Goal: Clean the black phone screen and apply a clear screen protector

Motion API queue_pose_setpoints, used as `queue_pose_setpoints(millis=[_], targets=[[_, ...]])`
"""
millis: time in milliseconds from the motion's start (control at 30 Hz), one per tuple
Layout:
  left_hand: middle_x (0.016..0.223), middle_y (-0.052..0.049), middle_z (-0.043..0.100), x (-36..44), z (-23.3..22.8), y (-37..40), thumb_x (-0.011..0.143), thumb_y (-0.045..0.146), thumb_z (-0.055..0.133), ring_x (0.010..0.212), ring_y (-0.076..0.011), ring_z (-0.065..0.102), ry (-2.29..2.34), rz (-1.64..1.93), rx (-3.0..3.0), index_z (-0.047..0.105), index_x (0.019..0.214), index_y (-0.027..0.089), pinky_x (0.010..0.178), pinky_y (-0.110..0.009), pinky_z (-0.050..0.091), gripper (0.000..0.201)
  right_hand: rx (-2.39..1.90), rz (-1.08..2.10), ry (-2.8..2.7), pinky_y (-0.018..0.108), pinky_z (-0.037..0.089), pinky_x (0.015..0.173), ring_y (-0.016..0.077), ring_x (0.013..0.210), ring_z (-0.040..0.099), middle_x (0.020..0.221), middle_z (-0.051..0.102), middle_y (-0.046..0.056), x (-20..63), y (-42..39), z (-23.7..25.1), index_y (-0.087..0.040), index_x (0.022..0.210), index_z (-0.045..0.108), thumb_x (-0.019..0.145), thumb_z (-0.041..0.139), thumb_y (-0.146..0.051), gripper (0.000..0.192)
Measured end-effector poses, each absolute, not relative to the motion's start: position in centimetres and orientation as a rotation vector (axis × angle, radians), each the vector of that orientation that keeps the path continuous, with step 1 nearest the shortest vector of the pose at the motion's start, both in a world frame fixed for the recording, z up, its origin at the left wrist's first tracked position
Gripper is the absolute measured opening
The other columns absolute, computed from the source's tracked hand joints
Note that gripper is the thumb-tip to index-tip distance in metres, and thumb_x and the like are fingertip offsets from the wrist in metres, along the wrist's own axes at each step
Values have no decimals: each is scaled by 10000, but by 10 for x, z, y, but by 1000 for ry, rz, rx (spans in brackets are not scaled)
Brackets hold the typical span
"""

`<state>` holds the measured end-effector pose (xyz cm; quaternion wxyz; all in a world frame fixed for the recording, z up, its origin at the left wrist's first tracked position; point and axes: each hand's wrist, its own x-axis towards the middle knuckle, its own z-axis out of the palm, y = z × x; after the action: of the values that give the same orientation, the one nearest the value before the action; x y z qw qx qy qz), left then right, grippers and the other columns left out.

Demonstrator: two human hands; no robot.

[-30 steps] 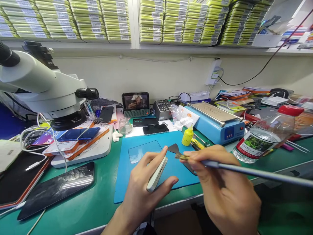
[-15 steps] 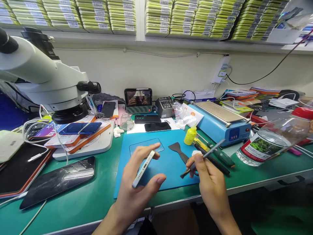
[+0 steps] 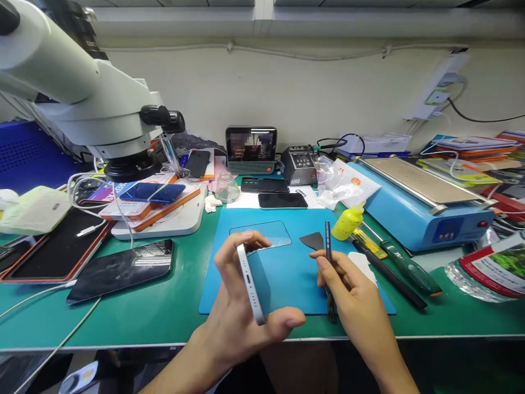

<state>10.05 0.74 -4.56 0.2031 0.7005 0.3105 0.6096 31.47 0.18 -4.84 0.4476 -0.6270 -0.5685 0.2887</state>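
Note:
My left hand (image 3: 235, 306) is closed around a smartphone (image 3: 251, 284), held up edge-on so that its charging port and speaker holes face me. My right hand (image 3: 353, 290) grips a slim dark brush (image 3: 327, 241) near its middle. The brush stands almost upright, its dark bristle end pointing down. Below both hands lies a blue mat (image 3: 287, 279). On the mat, beyond the phone, is a clear glass panel with a black border (image 3: 279, 232). A dark flat scraper (image 3: 311, 239) lies behind my right hand, its handle hidden.
A microscope (image 3: 123, 115) overhangs the left side, near a cracked black phone (image 3: 123, 271). To the right are a yellow bottle (image 3: 348, 221), a green-handled screwdriver (image 3: 414, 271), a blue heating plate machine (image 3: 426, 216) and a water bottle (image 3: 488, 273). A small display (image 3: 251, 148) stands at the back.
My view has tilted down and shifted left. The brush has swung from a slant to nearly upright in my right hand. The smartphone has turned in my left hand, showing more of its flat side.

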Motion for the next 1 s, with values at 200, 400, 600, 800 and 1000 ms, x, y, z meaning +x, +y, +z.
queue_pose_setpoints(millis=[200,400,600,800,1000], targets=[[1171,-49,549,79,-44,-2,865,644,846,1038,-207,637,920,1569,2010,365,1524,309,972,-393,563,882,-1439,549,-1431,266,468,579,157,667,574,766,635,3,319,0,-40,-249,892,806,974,712,-603,376],[1042,-2,575,67,-47,3,750,526,988,906,-197,637,1052,1937,2168,476,1259,317,839,-387,605,751,-1365,682,-1305,278,381,514,134,573,472,658,600,-8,315,-10,-39,-230,868,835,952,760,-558,346],[1061,-20,622,58,-60,14,996,143,694,975,-187,684,1026,1739,2428,481,1142,286,878,-383,631,295,-1309,579,-1108,267,460,523,139,589,537,702,616,-7,311,-14,-45,-213,944,790,967,728,-595,387],[1520,-139,574,51,-37,-8,870,-108,470,1541,-256,507,1021,1062,2714,494,1397,241,1144,-439,580,633,-1298,559,-1080,264,497,568,140,609,557,671,595,-18,309,-13,-44,-199,958,789,987,723,-558,366],[1474,-99,662,59,-30,-4,731,-85,484,1408,-279,616,827,663,2829,383,1613,240,1279,-607,433,946,-1288,475,-1074,295,535,662,162,681,622,748,653,3,312,-10,-48,-197,1010,764,1061,619,-537,373]])
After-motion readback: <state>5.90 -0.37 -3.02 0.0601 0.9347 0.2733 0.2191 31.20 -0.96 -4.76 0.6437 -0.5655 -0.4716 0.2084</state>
